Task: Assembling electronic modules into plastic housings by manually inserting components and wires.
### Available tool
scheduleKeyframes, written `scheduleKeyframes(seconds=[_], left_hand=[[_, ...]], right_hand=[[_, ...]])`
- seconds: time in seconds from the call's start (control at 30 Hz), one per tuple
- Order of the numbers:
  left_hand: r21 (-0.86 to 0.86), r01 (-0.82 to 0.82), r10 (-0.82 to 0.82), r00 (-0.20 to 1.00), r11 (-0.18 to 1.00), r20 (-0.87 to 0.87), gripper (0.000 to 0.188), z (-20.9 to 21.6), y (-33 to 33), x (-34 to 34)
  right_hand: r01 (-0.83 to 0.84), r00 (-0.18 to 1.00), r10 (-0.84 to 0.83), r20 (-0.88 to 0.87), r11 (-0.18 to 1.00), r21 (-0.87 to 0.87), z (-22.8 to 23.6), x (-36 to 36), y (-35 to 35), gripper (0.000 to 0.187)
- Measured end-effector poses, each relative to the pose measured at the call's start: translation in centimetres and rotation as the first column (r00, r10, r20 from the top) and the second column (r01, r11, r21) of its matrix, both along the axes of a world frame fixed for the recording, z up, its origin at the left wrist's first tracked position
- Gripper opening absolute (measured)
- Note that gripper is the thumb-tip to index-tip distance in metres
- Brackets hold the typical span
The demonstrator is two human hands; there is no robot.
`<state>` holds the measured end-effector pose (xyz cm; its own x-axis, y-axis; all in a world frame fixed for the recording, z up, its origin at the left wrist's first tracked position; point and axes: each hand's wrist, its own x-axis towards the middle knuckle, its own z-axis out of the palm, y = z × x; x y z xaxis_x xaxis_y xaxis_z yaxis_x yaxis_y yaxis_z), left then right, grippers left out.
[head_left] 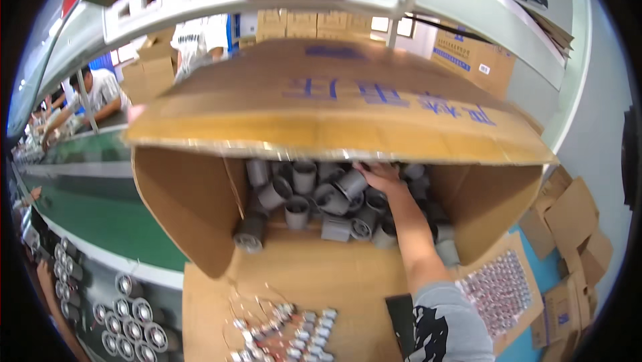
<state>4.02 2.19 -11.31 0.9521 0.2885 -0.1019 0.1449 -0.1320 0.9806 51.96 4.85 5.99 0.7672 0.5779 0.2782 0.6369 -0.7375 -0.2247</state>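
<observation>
A large brown cardboard box (180,195) lies with its open side toward me, its upper flap (334,124) raised. Inside are several dark grey cylindrical housings (297,213), tumbled together, some with their hollow ends showing. Reaching deep into the box, my right hand (381,174) closes its fingers on the rim of one grey housing (351,185). At the flap's left corner shows a small blurred bit of my left hand (136,113), pinching the cardboard edge. The rest of that hand and its arm are hidden.
Small metallic parts with thin wires (287,332) lie on cardboard before the box. Right stands a tray of small round parts (498,292), beside flattened cartons (568,215). Left are finished cylinders (127,325), a green conveyor (100,211) and co-workers (103,98). A white shelf frame (267,11) spans overhead.
</observation>
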Motion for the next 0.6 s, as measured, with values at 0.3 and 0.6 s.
scheduleKeyframes(seconds=[0.3, 0.6], left_hand=[[-0.042, -0.258, 0.253, 0.881, 0.965, 0.4, 0.035, 6.6, -0.7, 3.0], [0.121, -0.449, 0.298, 0.748, 0.886, 0.593, 0.035, 10.0, 1.1, 1.5]], right_hand=[[-0.472, 0.793, 0.532, -0.298, 0.845, 0.253, 0.5, -5.9, 3.2, 0.046], [-0.396, 0.901, 0.432, -0.036, 0.855, 0.336, 2.7, -2.9, 3.7, 0.044]])
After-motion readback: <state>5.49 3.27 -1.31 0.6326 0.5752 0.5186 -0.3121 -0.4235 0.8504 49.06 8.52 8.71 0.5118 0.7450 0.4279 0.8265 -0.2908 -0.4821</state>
